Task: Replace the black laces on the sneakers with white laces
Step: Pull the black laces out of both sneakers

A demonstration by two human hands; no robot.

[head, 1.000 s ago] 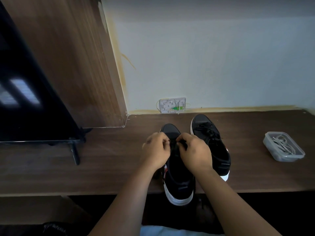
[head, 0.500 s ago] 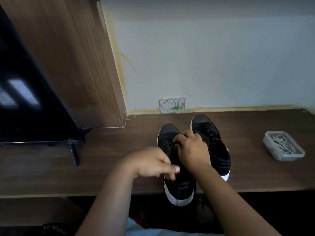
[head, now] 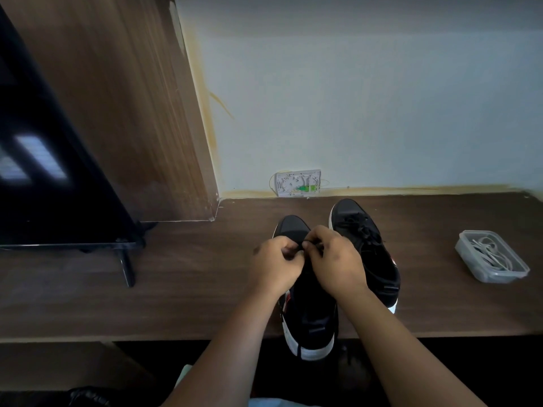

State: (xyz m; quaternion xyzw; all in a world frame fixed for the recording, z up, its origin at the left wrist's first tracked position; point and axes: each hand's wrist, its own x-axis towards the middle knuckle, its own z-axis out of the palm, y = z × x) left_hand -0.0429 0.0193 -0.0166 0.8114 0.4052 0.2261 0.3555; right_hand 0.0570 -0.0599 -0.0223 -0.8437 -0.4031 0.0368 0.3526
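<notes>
I am pinching the black lace (head: 302, 247) at mid-frame with both hands, left hand (head: 276, 267) and right hand (head: 338, 264), fingers clamped on it over the near sneaker (head: 308, 318). It seems knotted, though shadow hides it. I should be loosening gently, not yanking. White laces (head: 487, 255) are waiting at right on the counter (head: 191, 274).

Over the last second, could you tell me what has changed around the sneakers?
The left hand, which had drawn back toward the table's near edge half a second ago, has returned forward to the near sneaker and pinches the black lace opposite the right hand. The right hand stayed on the lace. The far sneaker and the container of white laces did not move.
</notes>
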